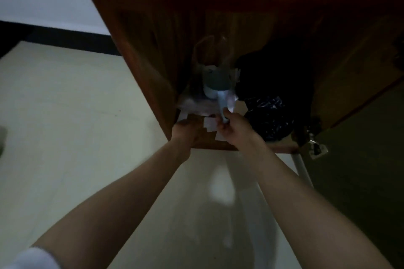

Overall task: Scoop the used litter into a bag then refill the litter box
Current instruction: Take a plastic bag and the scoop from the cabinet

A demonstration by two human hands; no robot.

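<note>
Both bare arms reach forward into the open bottom of a dark wooden cabinet (140, 76), seen dimly in low light. The right hand (232, 128) is closed around the pale handle of a litter scoop (215, 85), its fingers curled about the handle's lower end just at the cabinet's front edge. The scoop stands roughly upright inside the cabinet, its blue-grey head above and further in, partly wrapped in or backed by a clear plastic bag (209, 50) that rises behind it; whether the scoop sits inside that bag cannot be told. The left hand (185, 135) lies at the cabinet's front lip, just left of the right hand, beside some small white paper scraps (209, 125); its fingers are turned away and blurred, so whether they grip anything cannot be told. To the right of the scoop, on the same cabinet floor, sits a dark patterned bag (269, 116), close to the right hand. A cabinet door (358, 102) hangs open on the right with a metal hinge (317, 148) at its lower corner. Pale floor (65, 116) spreads below the arms
</note>
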